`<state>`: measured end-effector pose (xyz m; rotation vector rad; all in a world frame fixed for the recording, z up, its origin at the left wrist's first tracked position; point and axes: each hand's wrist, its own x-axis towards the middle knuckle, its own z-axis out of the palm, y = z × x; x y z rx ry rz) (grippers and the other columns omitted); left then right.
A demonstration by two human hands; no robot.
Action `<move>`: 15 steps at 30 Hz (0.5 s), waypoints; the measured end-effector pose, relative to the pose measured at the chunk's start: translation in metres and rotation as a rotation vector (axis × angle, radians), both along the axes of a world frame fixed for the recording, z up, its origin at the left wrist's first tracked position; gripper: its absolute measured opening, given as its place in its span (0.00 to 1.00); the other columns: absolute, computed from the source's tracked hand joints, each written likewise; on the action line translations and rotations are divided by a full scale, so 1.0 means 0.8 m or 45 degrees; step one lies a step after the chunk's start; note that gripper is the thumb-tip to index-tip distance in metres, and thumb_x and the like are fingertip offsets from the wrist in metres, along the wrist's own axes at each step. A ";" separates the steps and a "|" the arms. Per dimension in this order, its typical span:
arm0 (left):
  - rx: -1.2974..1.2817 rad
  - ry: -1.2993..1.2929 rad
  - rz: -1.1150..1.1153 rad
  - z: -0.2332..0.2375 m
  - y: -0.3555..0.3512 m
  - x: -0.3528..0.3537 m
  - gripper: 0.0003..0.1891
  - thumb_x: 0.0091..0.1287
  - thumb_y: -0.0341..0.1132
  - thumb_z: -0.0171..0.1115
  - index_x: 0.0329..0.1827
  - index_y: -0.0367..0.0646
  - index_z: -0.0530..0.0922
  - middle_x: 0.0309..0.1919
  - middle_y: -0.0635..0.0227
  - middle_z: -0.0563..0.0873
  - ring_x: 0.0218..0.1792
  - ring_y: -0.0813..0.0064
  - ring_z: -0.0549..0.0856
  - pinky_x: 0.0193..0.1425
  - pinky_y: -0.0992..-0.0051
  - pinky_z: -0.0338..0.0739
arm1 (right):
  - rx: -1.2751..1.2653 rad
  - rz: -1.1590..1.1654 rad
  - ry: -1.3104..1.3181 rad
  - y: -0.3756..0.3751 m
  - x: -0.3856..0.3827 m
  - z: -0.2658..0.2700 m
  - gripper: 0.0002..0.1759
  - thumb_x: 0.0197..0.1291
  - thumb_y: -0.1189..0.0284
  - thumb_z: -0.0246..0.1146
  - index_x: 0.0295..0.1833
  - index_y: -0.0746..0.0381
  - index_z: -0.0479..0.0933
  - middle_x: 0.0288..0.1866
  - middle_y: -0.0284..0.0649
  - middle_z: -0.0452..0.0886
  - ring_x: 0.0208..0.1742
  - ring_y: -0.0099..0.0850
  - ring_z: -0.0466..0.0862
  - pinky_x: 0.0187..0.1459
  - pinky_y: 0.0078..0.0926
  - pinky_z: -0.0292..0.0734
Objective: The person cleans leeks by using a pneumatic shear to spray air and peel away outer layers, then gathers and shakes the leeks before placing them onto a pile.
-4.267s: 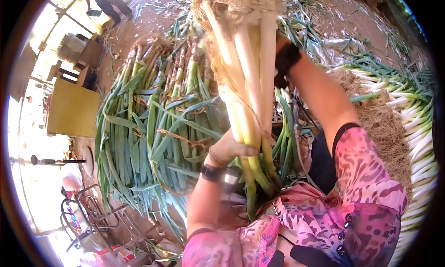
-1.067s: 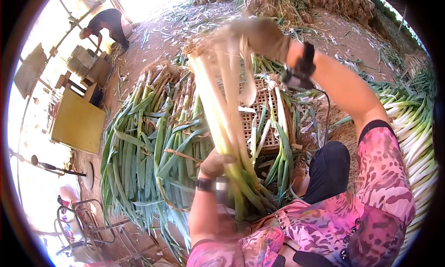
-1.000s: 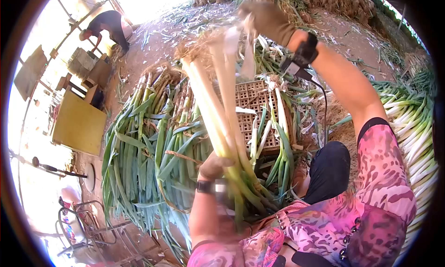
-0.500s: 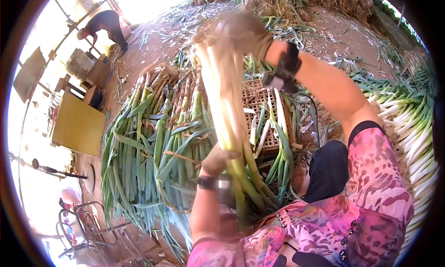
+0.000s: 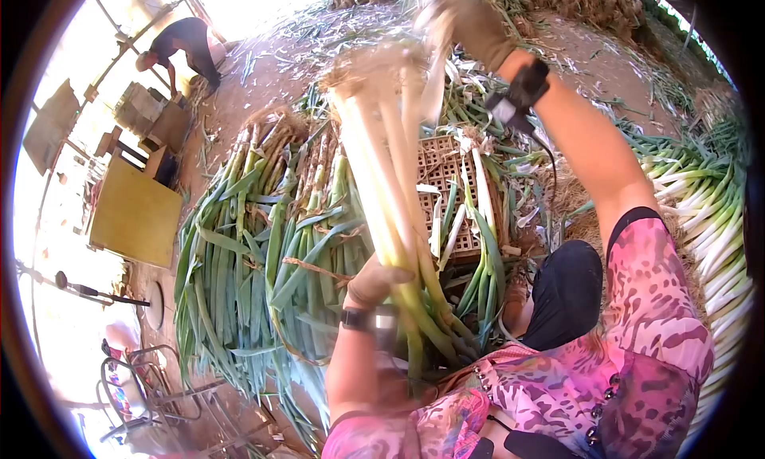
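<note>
My gloved left hand (image 5: 376, 282) is wrapped round a bunch of long green onions (image 5: 381, 180) near the middle of its stalks. The bunch stands tilted, with its blurred roots at the top and green leaves towards my lap. My gloved right hand (image 5: 478, 33) is raised above and to the right of the root end, fingers closed. From it hangs a pale, blurred strip of onion skin (image 5: 435, 76). Below the bunch, a few loose green onions (image 5: 482, 200) lie over a tan plastic crate (image 5: 438, 160).
Large piles of green onions lie to the left (image 5: 231, 276) and right (image 5: 701, 212). Peelings (image 5: 319, 41) litter the ground ahead. A yellow board (image 5: 135, 212) stands at far left, and another person (image 5: 187, 45) bends down behind it. A cable runs from my right wrist.
My right hand has moved up and right, away from the root end, with a pale strip now trailing from it. My left hand keeps its hold on the bunch, which has barely moved.
</note>
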<state>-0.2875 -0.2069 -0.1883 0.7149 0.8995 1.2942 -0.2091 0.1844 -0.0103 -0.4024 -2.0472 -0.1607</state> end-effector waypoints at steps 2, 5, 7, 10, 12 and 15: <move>0.063 0.013 0.049 0.009 -0.006 -0.004 0.33 0.46 0.36 0.71 0.59 0.40 0.75 0.45 0.64 0.83 0.47 0.68 0.83 0.56 0.70 0.80 | -0.308 -0.019 0.191 0.074 0.034 0.014 0.09 0.67 0.68 0.60 0.44 0.61 0.83 0.34 0.45 0.88 0.33 0.38 0.88 0.38 0.37 0.84; 0.059 0.200 0.298 0.013 -0.014 -0.030 0.39 0.47 0.38 0.72 0.65 0.35 0.73 0.51 0.58 0.84 0.52 0.61 0.85 0.59 0.65 0.83 | -0.646 0.100 -0.774 0.030 0.065 -0.018 0.22 0.67 0.65 0.62 0.64 0.62 0.75 0.54 0.51 0.84 0.44 0.38 0.88 0.51 0.36 0.84; 0.157 0.153 0.448 0.019 -0.010 -0.051 0.34 0.59 0.42 0.66 0.67 0.33 0.71 0.51 0.57 0.84 0.49 0.62 0.85 0.56 0.64 0.83 | -0.746 0.279 -1.372 -0.047 0.086 -0.065 0.34 0.67 0.64 0.64 0.74 0.63 0.65 0.68 0.54 0.75 0.53 0.40 0.87 0.60 0.37 0.80; 0.200 0.399 0.750 0.104 0.001 -0.061 0.27 0.67 0.43 0.60 0.60 0.27 0.76 0.47 0.53 0.86 0.46 0.63 0.86 0.54 0.66 0.82 | -0.843 0.457 -1.481 -0.156 0.121 -0.053 0.50 0.63 0.51 0.69 0.81 0.64 0.55 0.78 0.54 0.66 0.67 0.39 0.79 0.69 0.39 0.74; 0.302 0.417 0.930 0.166 0.013 -0.055 0.25 0.68 0.40 0.62 0.60 0.27 0.76 0.46 0.57 0.85 0.46 0.66 0.85 0.55 0.68 0.80 | -1.083 0.771 -1.010 -0.149 0.118 -0.057 0.53 0.62 0.42 0.67 0.81 0.63 0.56 0.79 0.53 0.64 0.68 0.39 0.78 0.69 0.42 0.75; 0.511 0.468 0.834 0.255 0.028 -0.046 0.20 0.70 0.38 0.62 0.57 0.32 0.78 0.46 0.59 0.86 0.48 0.68 0.85 0.56 0.71 0.80 | -0.950 1.077 -0.556 -0.172 0.094 -0.058 0.45 0.69 0.43 0.60 0.79 0.63 0.60 0.76 0.52 0.68 0.68 0.36 0.78 0.71 0.36 0.73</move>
